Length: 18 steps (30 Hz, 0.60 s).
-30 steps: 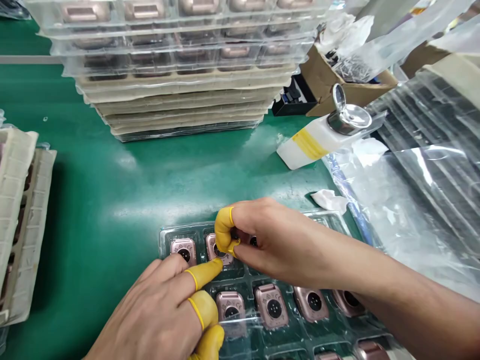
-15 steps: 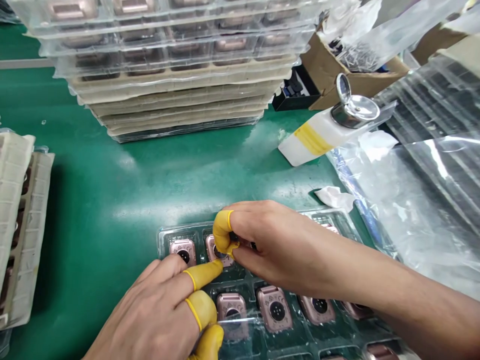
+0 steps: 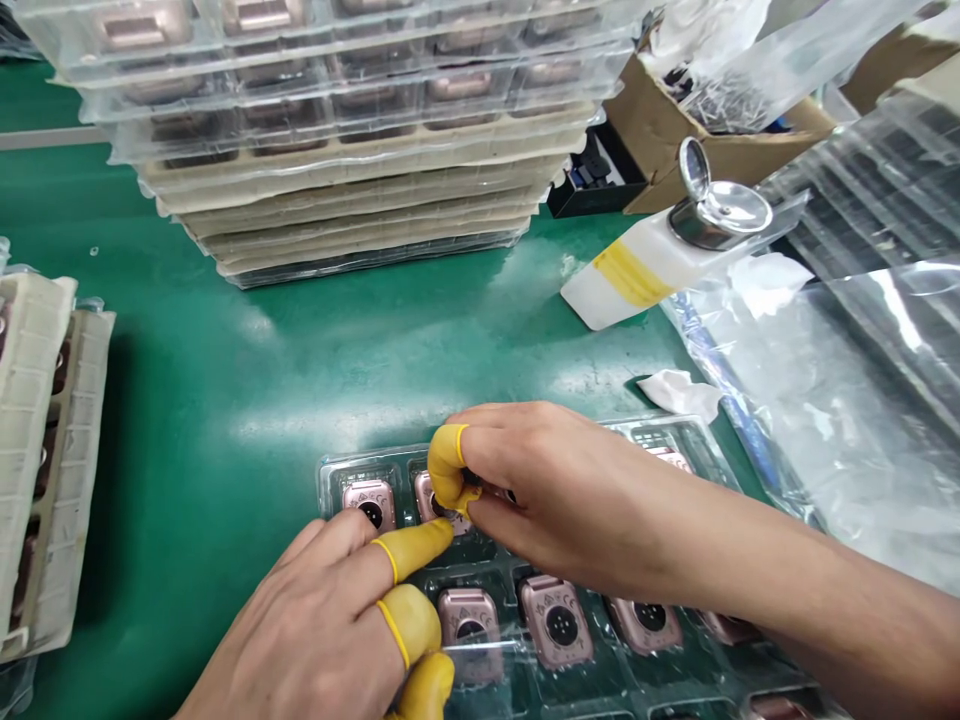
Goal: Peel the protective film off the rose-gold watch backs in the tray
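Pink smartwatch cases [image 3: 555, 622] lie back side up in the pockets of a clear plastic tray [image 3: 334, 468]. My right hand [image 3: 525, 480], with yellow finger cots on thumb and index finger, pinches down over a case [image 3: 424, 495] in the far row. Whatever sits between those fingertips is hidden. Beside it, my left hand [image 3: 330, 610] stretches its index finger to the near edge of the same case. Its middle finger is bent close to the thumb, also in yellow cots. A clear plastic edge shows near that thumb.
Tall stacked trays [image 3: 360, 150] stand at the back. More trays [image 3: 52, 480] sit at the left edge. On the right are a tilted white bottle [image 3: 630, 270] with its metal lid up, a crumpled wipe [image 3: 679, 393], plastic bags [image 3: 840, 400] and a cardboard box [image 3: 727, 160].
The view has shifted slightly, so everything appears a little displaced. Both hands keep nearly the same pose at the same case.
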{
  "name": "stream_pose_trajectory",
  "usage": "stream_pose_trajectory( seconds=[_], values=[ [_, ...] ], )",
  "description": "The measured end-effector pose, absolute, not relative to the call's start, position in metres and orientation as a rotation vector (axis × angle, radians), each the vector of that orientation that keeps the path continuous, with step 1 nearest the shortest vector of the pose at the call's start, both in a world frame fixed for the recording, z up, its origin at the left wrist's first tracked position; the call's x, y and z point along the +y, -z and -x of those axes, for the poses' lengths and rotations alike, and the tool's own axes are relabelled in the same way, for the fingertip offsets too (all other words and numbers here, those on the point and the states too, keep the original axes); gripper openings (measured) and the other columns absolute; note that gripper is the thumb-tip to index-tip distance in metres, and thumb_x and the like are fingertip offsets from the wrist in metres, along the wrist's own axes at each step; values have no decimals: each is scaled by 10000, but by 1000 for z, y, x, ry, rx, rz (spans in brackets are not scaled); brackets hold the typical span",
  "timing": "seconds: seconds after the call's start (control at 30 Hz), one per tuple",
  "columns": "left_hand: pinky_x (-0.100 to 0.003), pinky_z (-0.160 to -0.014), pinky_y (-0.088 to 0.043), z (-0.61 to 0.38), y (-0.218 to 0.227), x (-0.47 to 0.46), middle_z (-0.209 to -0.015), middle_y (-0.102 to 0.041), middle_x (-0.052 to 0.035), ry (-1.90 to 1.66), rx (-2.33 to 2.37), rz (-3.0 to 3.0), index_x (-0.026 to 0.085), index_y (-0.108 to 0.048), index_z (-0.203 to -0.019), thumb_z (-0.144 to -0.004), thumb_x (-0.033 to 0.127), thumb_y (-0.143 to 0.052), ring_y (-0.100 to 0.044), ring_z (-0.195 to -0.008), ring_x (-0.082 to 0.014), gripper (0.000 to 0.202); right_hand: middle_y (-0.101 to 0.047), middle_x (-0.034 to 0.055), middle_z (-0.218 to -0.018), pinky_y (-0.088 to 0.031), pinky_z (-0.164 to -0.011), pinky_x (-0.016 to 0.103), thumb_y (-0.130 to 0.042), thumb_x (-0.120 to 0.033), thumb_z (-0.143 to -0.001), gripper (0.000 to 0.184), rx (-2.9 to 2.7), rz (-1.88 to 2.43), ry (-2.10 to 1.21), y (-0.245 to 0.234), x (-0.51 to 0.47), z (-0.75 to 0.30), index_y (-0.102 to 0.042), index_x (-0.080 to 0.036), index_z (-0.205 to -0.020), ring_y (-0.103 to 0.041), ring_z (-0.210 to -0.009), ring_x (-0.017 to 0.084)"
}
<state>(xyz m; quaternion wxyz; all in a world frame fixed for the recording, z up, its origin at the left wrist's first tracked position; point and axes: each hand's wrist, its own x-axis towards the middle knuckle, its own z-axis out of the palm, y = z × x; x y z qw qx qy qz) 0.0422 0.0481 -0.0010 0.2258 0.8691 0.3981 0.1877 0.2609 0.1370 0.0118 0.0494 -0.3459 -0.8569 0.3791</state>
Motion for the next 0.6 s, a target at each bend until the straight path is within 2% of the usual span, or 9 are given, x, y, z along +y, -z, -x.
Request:
stream_pose_trajectory(
  seconds=[0.2,0.33,0.5,0.6],
  values=[
    [-404,-680,-583,-43,-2,49,-743,-701,-18,-347,1093,-2394,238,-679,-794,-995,211,-457,-643,-700,-220,301,-645,-1,-771,-380,-613,279,-607,27,-781,190,-2638,1019,-1044,-9,134,-261,-599,-162,-800,-586,-720,159],
    [-399,-661,-573,-44,2,47,-652,-646,-13,-403,1100,-2417,230,-658,-714,-1004,192,-422,-598,-629,-207,375,-617,-3,-760,-354,-587,279,-618,-10,-812,156,-2650,1008,-914,-11,131,-266,-596,-164,-803,-553,-679,149],
    [-369,-661,-562,-42,-1,49,-757,-706,-23,-433,1087,-2383,229,-670,-752,-1005,216,-479,-597,-669,-202,317,-628,-24,-779,-373,-579,244,-583,-85,-895,104,-2415,1054,-954,-16,132,-276,-654,-162,-888,-518,-622,100],
    [-360,-658,-551,-41,-3,49,-862,-746,-22,-460,1086,-2363,231,-664,-769,-1011,226,-492,-600,-701,-205,297,-621,-13,-761,-363,-575,262,-579,-102,-906,124,-2486,1087,-910,-14,131,-276,-690,-156,-901,-535,-624,117]
  ],
)
